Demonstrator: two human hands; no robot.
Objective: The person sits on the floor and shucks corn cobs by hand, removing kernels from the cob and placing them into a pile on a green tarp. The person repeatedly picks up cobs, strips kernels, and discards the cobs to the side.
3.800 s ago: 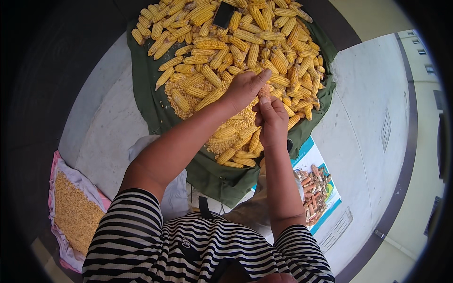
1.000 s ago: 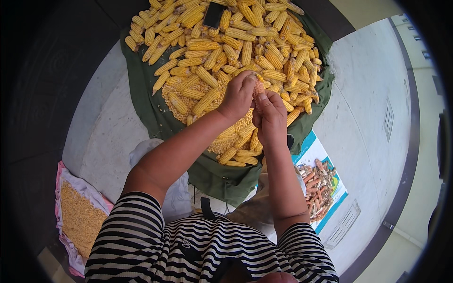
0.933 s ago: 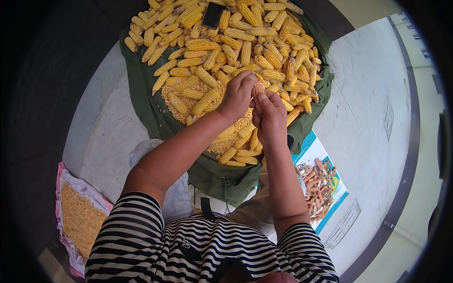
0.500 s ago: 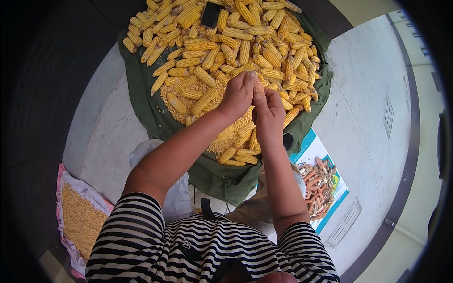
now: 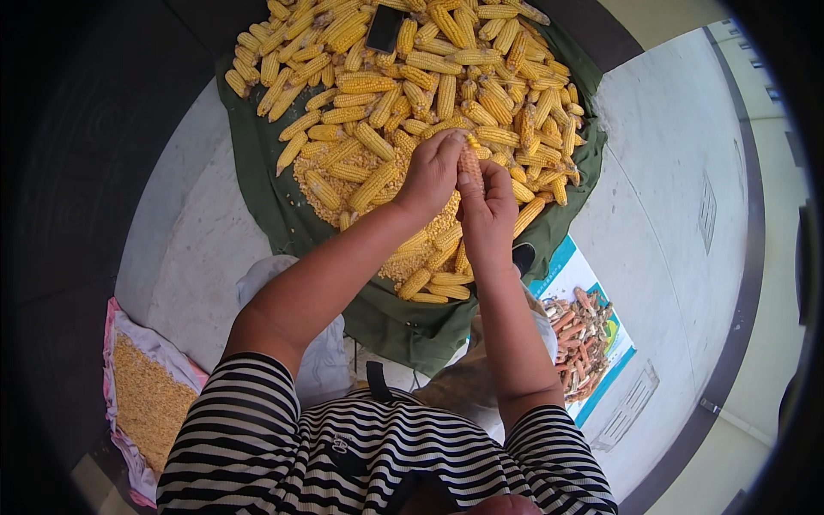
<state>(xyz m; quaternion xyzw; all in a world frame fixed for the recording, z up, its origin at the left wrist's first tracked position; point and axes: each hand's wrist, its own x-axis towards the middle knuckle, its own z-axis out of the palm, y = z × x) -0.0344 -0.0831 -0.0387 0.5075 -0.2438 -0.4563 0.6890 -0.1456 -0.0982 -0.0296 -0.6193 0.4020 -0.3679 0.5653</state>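
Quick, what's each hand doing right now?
Left hand: closed on the far end of a mostly bare corncob.
Right hand: closed, holding that corncob's near end.

From here, the left forearm slants toward between one and two o'clock; the right forearm points just shy of twelve. Left hand curled in — right hand at its four o'clock, fingers bent.

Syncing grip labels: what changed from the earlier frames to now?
The left hand drew its thumb back leftward off the cob, exposing more of it; the right hand shifted its thumb left. No grasp or release shows. Unchanged: both hands hold a cob, and the black phone lies on the corn pile.
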